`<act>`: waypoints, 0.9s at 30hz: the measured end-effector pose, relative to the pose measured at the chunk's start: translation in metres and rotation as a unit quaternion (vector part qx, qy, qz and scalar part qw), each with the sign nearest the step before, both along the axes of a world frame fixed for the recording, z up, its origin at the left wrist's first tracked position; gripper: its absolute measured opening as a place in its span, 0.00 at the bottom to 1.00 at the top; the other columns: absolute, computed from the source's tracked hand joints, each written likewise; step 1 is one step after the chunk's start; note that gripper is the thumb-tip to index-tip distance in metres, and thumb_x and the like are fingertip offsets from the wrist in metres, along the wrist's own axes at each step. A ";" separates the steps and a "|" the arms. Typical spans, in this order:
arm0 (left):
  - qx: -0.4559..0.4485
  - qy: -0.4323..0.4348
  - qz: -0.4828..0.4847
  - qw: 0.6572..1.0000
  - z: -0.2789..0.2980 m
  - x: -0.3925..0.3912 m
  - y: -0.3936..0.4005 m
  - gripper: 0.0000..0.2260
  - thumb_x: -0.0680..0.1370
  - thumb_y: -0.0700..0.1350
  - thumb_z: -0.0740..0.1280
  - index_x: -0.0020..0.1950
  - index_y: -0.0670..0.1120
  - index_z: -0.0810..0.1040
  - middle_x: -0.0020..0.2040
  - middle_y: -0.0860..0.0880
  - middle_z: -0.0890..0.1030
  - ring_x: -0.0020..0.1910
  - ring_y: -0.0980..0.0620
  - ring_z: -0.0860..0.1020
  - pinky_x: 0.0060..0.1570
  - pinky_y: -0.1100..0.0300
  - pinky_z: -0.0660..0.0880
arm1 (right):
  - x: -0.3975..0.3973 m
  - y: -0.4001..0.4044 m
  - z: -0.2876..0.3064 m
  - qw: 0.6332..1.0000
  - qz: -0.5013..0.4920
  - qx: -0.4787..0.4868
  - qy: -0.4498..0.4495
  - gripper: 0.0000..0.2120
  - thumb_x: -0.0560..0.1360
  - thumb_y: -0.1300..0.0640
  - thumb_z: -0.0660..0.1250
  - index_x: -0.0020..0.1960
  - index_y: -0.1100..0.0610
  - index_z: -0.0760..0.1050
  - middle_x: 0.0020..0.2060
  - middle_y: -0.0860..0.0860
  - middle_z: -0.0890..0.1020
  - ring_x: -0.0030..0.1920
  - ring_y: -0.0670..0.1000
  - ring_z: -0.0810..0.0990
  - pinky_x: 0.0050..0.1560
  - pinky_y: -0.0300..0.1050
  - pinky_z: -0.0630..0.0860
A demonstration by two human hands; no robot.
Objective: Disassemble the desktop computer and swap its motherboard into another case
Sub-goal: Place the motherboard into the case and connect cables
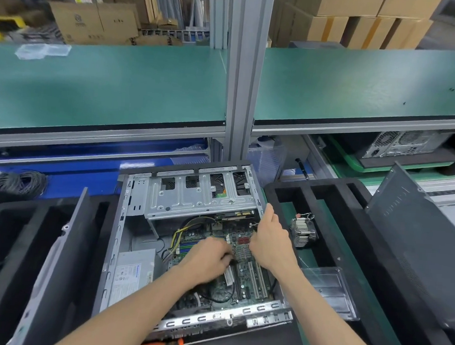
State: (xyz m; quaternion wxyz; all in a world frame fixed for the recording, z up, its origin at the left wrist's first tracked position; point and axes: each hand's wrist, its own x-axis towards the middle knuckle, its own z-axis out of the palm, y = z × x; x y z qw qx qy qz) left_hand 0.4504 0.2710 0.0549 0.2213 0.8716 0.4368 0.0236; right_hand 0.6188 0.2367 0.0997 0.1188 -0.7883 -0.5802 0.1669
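The open computer case (pixel 138 220) lies in the middle of the frame with the green motherboard (pixel 243 280) inside it, your left hand (pixel 210 256) curls down onto the board, pinching something too small to tell, and your right hand (pixel 270 241) rests flat beside it.

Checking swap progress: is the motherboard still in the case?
In: the motherboard lies inside the open case, both hands on it.
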 end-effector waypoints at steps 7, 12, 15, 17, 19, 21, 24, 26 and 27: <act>0.055 0.082 0.253 0.963 0.007 -0.013 0.010 0.04 0.74 0.38 0.65 0.47 0.41 0.78 0.47 0.42 0.80 0.47 0.42 0.80 0.41 0.56 0.73 | 0.001 0.000 -0.002 1.000 0.000 -0.002 -0.003 0.38 0.79 0.58 0.64 0.79 0.61 0.44 0.70 0.61 0.68 0.56 0.63 0.79 0.45 0.51 0.71; 0.061 0.093 0.282 0.953 -0.002 -0.021 0.022 0.03 0.78 0.38 0.65 0.46 0.40 0.77 0.45 0.39 0.81 0.47 0.39 0.79 0.39 0.54 0.70 | 0.001 0.000 0.000 1.000 0.002 0.003 0.001 0.38 0.79 0.58 0.65 0.79 0.60 0.45 0.68 0.60 0.70 0.55 0.63 0.79 0.44 0.50 0.70; 0.017 0.016 0.328 0.944 -0.003 -0.018 0.035 0.13 0.80 0.46 0.63 0.40 0.40 0.75 0.43 0.38 0.80 0.47 0.36 0.78 0.43 0.52 0.71 | 0.001 -0.001 0.001 1.000 0.007 0.003 0.006 0.38 0.79 0.58 0.65 0.79 0.60 0.45 0.68 0.60 0.69 0.55 0.63 0.79 0.44 0.50 0.70; -0.012 0.001 0.352 0.936 -0.003 -0.016 0.038 0.18 0.79 0.52 0.66 0.34 0.42 0.72 0.36 0.44 0.75 0.44 0.39 0.76 0.41 0.54 0.71 | 0.002 -0.001 0.001 1.000 0.007 0.001 0.006 0.38 0.79 0.57 0.65 0.79 0.60 0.44 0.69 0.60 0.69 0.56 0.63 0.79 0.45 0.50 0.70; -0.027 0.012 0.368 0.929 -0.004 -0.013 0.040 0.18 0.78 0.52 0.67 0.33 0.44 0.70 0.35 0.46 0.73 0.42 0.41 0.74 0.39 0.55 0.70 | 0.001 -0.001 0.001 1.000 0.005 0.000 0.005 0.38 0.79 0.57 0.65 0.79 0.60 0.44 0.70 0.60 0.68 0.56 0.63 0.79 0.45 0.50 0.70; -0.040 0.024 0.366 0.929 -0.006 -0.010 0.043 0.13 0.77 0.48 0.66 0.35 0.44 0.72 0.42 0.42 0.78 0.45 0.40 0.76 0.40 0.55 0.71 | 0.001 -0.001 0.001 1.000 0.003 -0.002 0.008 0.38 0.79 0.58 0.64 0.79 0.60 0.44 0.71 0.60 0.68 0.56 0.62 0.79 0.44 0.49 0.70; -0.042 0.044 0.337 0.940 -0.011 -0.007 0.047 0.07 0.77 0.42 0.63 0.45 0.42 0.79 0.51 0.37 0.80 0.53 0.37 0.78 0.42 0.54 0.70 | 0.001 0.000 0.001 1.000 0.006 -0.002 0.004 0.38 0.79 0.58 0.64 0.79 0.61 0.44 0.71 0.60 0.67 0.57 0.62 0.79 0.46 0.50 0.71; -0.045 0.061 0.322 0.944 -0.015 -0.007 0.050 0.09 0.76 0.40 0.62 0.51 0.41 0.80 0.52 0.37 0.78 0.54 0.36 0.77 0.43 0.54 0.69 | 0.002 0.000 0.000 1.000 0.005 -0.004 0.001 0.38 0.79 0.58 0.64 0.79 0.61 0.44 0.72 0.60 0.67 0.57 0.62 0.79 0.47 0.50 0.72; -0.048 0.067 0.317 0.945 -0.015 -0.008 0.051 0.09 0.76 0.40 0.63 0.52 0.41 0.80 0.52 0.38 0.78 0.53 0.37 0.77 0.43 0.54 0.70 | 0.002 0.000 0.000 1.000 0.004 -0.005 0.001 0.38 0.79 0.58 0.64 0.80 0.61 0.44 0.72 0.60 0.67 0.57 0.62 0.79 0.47 0.50 0.72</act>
